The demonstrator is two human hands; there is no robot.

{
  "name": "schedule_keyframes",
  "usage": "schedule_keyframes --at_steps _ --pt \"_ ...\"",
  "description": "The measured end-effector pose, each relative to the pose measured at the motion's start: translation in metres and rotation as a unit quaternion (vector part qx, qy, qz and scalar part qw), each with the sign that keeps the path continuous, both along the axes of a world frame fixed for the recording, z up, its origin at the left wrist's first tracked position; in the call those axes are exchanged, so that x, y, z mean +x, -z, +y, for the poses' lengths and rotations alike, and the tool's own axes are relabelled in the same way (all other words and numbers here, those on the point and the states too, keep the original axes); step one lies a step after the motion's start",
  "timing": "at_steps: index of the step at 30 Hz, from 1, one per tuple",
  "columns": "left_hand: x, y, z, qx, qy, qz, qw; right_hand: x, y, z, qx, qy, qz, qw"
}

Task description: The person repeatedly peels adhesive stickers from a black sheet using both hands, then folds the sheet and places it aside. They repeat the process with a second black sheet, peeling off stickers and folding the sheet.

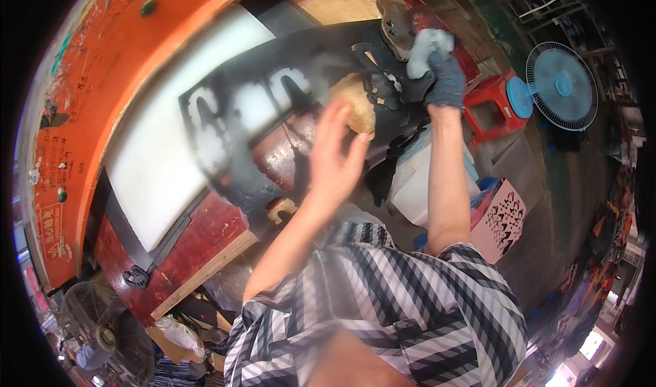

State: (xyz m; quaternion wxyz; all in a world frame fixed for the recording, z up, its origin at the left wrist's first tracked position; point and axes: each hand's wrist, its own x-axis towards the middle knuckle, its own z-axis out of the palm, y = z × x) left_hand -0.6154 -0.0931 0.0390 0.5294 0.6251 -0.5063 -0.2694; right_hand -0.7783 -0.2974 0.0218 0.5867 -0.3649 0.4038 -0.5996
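Note:
A large black sheet with cut-out shapes (273, 113) lies across a dark red work surface (205, 230). My left hand (336, 151) is bare and blurred, hovering over the sheet's near edge with fingers apart and nothing in it. My right hand (445, 79) wears a blue-grey glove and reaches to the sheet's far end. It grips a crumpled white cloth (427, 46) pressed against the sheet beside a tan cut piece (395, 19). My striped shirt sleeves fill the lower part of the view.
A white board (171, 134) lies under the sheet inside an orange machine frame (102, 79). A red stool (488, 110), a blue fan (562, 86), a white box (417, 185) and a pink patterned card (504, 224) stand to the right. A grey fan (102, 325) is at lower left.

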Motion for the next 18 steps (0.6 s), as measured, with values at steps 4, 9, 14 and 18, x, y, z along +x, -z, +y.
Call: schedule_keyframes --at_steps 4,9,14,18 --pt "0.004 0.040 -0.048 0.183 0.033 0.340 0.922 -0.026 -0.050 -0.020 -0.115 0.050 0.036 0.991" --pt "0.025 0.077 -0.086 0.235 0.017 0.481 0.845 -0.041 -0.080 -0.017 -0.175 0.081 0.474 0.859" --pt "0.017 0.090 -0.107 0.223 0.001 0.614 0.757 0.008 -0.021 0.021 -0.168 -0.133 0.742 0.636" --pt "0.018 0.105 -0.112 0.239 0.055 0.616 0.748 0.028 0.019 0.049 -0.160 -0.165 0.728 0.646"
